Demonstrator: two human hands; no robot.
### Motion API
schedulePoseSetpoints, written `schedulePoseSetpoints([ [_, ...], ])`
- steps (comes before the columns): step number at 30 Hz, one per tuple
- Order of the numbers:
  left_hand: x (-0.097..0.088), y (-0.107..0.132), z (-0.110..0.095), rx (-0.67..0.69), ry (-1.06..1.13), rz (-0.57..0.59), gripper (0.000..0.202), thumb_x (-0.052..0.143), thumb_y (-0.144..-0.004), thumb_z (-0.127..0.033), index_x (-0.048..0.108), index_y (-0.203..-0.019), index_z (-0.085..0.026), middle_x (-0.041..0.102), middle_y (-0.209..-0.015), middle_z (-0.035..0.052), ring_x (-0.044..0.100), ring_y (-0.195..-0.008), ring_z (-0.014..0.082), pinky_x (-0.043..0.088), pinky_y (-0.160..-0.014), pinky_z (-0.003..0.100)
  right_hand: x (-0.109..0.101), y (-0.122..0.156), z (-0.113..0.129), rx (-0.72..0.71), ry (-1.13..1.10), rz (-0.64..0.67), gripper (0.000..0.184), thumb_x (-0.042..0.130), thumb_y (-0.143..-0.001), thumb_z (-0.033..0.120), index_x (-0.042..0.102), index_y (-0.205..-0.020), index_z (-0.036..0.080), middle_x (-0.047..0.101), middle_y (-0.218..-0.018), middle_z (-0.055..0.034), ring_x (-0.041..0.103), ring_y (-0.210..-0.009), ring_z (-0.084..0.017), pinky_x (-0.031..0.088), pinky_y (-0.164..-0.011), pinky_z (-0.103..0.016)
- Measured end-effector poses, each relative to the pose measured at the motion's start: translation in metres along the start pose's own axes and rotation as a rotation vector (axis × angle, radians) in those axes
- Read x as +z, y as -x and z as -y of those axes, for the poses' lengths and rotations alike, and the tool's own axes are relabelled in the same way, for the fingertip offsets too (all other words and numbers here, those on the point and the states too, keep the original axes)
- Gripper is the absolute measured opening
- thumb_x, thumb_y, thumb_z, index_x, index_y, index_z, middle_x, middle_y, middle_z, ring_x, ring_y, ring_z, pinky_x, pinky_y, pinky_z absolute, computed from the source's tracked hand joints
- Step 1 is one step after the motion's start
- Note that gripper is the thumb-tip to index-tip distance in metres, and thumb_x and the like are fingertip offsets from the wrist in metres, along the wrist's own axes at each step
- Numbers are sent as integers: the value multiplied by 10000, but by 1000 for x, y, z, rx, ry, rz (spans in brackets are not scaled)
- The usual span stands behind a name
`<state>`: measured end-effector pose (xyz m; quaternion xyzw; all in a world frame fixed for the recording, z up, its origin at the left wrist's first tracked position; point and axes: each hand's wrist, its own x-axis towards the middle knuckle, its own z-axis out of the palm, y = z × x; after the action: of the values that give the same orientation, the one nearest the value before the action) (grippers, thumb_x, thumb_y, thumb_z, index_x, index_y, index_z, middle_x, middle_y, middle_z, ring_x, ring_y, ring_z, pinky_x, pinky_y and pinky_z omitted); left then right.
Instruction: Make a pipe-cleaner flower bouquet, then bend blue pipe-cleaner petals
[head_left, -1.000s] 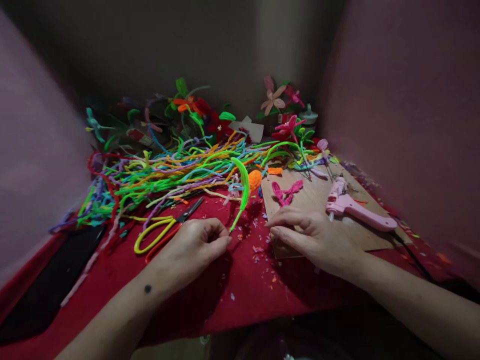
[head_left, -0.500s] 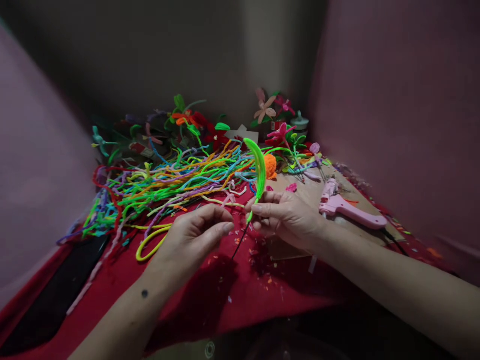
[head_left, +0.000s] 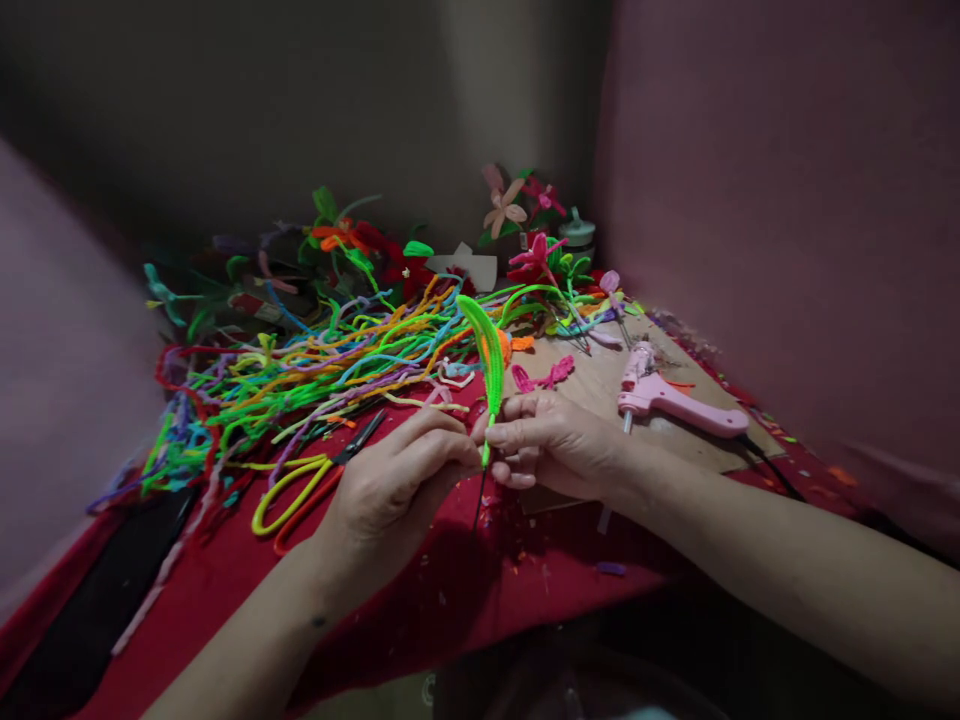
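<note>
Between both hands, a green fuzzy leaf (head_left: 489, 365) is standing nearly upright on a thin dark stem (head_left: 478, 505).
Right hand (head_left: 559, 440) is closed, thumb and fingers pinching the leaf's base, likely to leave the blade uncrushed. Left hand (head_left: 405, 470) is curling its fingers in by the stem, just beside that pinch, maybe steadying it; can't tell if it's actually gripping. Scissors (head_left: 360, 439) are lying just left of it, handles toward the person, presumably for easy pickup. Beyond the right hand, glue gun (head_left: 686, 405) is sitting on a board (head_left: 600, 385), probably to spare the cloth (head_left: 525, 610) from drips.
</note>
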<state>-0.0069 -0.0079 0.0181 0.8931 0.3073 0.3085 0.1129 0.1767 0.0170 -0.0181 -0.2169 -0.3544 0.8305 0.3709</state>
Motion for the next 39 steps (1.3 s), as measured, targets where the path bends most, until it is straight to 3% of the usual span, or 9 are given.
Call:
schedulePoseSetpoints([
  [5, 1, -1, -6, -131, 22, 87, 104, 509, -850, -100, 570, -789, -158, 587, -765, 13, 555, -698, 90, 428, -645, 182, 1, 0, -2, -55, 105, -19, 306, 798, -577, 291, 595, -710, 106, 587, -600, 0, 517, -466, -60, 300, -403, -166],
  [10, 13, 6, -5, -404, 101, -32, 80, 546, -834, -217, 607, -813, -170, 635, -714, 3, 579, -624, 116, 440, -597, 226, 3, -2, -6, -180, 157, -77, 279, 779, -590, 300, 601, -700, 116, 570, -612, 19, 444, -457, -36, 273, -425, -182],
  [15, 19, 5, -6, -539, 140, -80, 81, 574, -796, -245, 595, -760, -175, 634, -669, -3, 581, -588, 129, 450, -549, 232, 2, -2, -10, -188, 213, -82, 264, 755, -620, 312, 622, -724, 109, 498, -531, 51, 366, -422, -30, 236, -424, -200],
  [20, 24, 4, -13, -374, 17, -130, 115, 518, -814, -133, 553, -914, -178, 640, -770, 1, 607, -658, 112, 476, -613, 206, 4, -1, -12, -164, 239, -146, 233, 749, -626, 295, 595, -701, 137, 510, -489, 60, 405, -393, -40, 276, -409, -193],
  [25, 39, 8, -23, 3, -662, -177, 244, 476, -824, -68, 557, -1050, -113, 650, -720, 56, 611, -628, 162, 426, -572, 261, 9, -1, -16, -131, 201, -193, 185, 727, -622, 261, 595, -682, 147, 553, -487, 52, 452, -375, -56, 332, -391, -191],
  [29, 53, 8, -39, 23, -955, -122, 240, 449, -833, -62, 619, -998, -100, 649, -661, 80, 598, -562, 175, 389, -526, 283, 10, -3, -21, -128, 140, -294, 168, 717, -605, 220, 575, -652, 145, 542, -488, 59, 463, -392, -53, 347, -402, -182],
  [33, 52, 14, -50, 39, -980, -65, 364, 395, -808, -19, 567, -1128, -31, 695, -912, 209, 639, -608, 208, 412, -533, 303, 8, -3, -21, -146, 130, -344, 164, 690, -626, 191, 533, -618, 147, 521, -472, 67, 473, -396, -49, 352, -398, -166],
  [36, 31, 10, -44, 148, -750, -90, 352, 410, -841, -70, 541, -1167, -94, 712, -896, 130, 650, -655, 172, 437, -599, 267, 8, -2, -19, -124, 173, -327, 136, 656, -679, 208, 533, -655, 152, 543, -476, 59, 474, -353, -54, 346, -357, -165],
  [39, 6, -10, -23, -97, -586, -192, 251, 506, -835, -145, 568, -1078, -151, 705, -826, 60, 648, -664, 145, 422, -584, 223, 10, -1, -16, -93, 204, -303, 102, 624, -730, 215, 545, -719, 152, 584, -503, 38, 488, -336, -60, 347, -332, -161],
])
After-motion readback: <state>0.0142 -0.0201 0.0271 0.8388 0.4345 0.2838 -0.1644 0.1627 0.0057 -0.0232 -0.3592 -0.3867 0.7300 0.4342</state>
